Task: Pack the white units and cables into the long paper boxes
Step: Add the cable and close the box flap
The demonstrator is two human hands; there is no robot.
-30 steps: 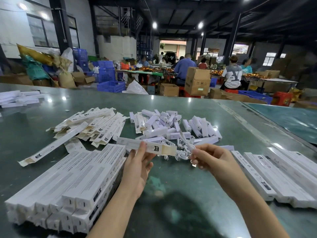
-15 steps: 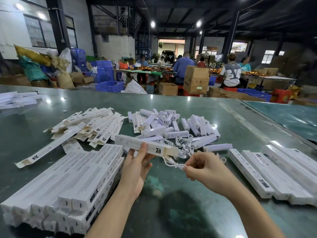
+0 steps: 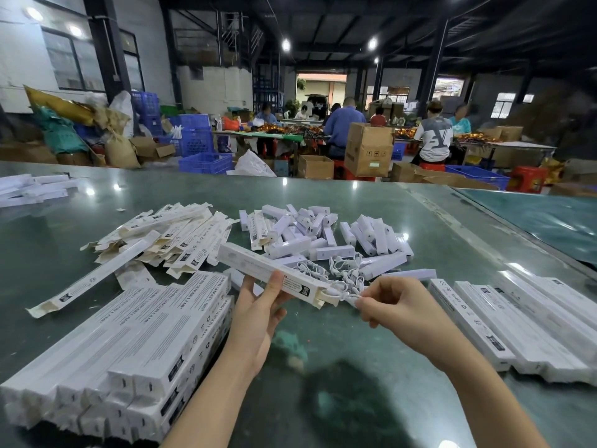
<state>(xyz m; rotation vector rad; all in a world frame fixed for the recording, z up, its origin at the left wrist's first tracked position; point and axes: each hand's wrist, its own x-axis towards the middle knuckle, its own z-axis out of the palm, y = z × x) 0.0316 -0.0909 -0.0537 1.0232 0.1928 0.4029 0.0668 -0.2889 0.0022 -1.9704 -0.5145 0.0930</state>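
**Cable brought to the open end of the held box**

Since the earlier frame, the cable (image 3: 347, 297) has been drawn out of the loose tangle and carried to the mouth of the long paper box (image 3: 274, 275).

Head view: the box is gripped from below by the left hand (image 3: 258, 313), thumb laid across its top face, above the green table (image 3: 355, 367). The cable is pinched by the curled fingers of the right hand (image 3: 392, 305), just beside the box's open right end; whether its tip is already inside cannot be told. White units (image 3: 323, 236) lie heaped beyond the hands.
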